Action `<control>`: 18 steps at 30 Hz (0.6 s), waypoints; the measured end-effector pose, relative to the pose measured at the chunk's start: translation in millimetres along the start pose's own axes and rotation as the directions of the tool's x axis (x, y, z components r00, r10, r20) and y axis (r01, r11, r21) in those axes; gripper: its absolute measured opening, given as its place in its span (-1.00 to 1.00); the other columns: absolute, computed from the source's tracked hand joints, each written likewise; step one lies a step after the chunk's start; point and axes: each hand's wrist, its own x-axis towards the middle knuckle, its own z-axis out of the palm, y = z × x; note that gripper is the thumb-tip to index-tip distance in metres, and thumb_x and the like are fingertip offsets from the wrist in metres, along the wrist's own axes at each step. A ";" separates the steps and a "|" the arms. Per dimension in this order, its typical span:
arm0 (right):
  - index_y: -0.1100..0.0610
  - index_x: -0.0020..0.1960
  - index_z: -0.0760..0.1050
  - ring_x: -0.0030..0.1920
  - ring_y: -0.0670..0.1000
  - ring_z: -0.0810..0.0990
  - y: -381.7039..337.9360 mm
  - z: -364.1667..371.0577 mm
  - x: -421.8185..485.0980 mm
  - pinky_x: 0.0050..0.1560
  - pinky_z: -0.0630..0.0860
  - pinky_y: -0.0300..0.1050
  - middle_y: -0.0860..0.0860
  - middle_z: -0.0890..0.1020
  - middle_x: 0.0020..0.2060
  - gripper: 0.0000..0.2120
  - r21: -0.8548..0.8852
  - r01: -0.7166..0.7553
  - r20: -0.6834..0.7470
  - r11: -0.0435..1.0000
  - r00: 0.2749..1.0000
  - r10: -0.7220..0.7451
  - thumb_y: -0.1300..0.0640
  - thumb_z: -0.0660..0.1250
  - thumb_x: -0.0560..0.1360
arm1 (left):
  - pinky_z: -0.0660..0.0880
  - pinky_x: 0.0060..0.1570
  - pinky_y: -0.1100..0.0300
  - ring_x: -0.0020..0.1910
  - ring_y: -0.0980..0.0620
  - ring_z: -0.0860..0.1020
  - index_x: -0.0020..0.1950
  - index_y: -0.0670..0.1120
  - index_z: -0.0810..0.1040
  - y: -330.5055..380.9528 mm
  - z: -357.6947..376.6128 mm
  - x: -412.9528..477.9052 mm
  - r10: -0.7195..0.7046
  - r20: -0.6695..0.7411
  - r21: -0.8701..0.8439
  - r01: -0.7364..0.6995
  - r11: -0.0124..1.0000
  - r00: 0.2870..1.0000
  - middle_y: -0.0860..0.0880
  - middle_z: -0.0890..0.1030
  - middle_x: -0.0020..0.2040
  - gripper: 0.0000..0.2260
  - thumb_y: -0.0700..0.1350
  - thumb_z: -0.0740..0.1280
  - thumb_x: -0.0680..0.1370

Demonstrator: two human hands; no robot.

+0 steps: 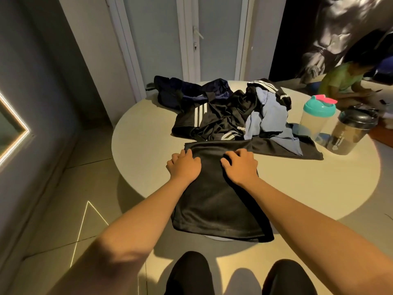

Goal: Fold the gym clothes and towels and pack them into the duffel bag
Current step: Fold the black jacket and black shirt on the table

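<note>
Two curled hands are gripping the black garment (217,199) on the round table (319,184), left hand (184,166) at its edge, right hand (241,166) nearer its middle.

- A round beige table (319,188) stands on a tiled floor (85,177).
- White double doors (191,39) stand behind it.
- A dark mural (319,28) covers the right wall.
- A light strip (19,133) glows at left.
</note>
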 end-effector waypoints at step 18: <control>0.12 0.55 0.17 0.05 0.30 0.50 40.1 -47.2 41.4 -0.02 0.42 0.02 0.25 0.46 0.16 -0.32 0.314 -0.081 -0.124 0.946 0.984 0.126 0.35 0.31 0.50 | 0.56 0.03 0.02 -0.02 -0.01 0.55 0.52 0.23 0.22 78.3 13.9 14.0 0.385 -0.236 -0.407 -0.450 0.795 0.892 0.07 0.31 0.29 -0.41 -0.26 0.22 0.59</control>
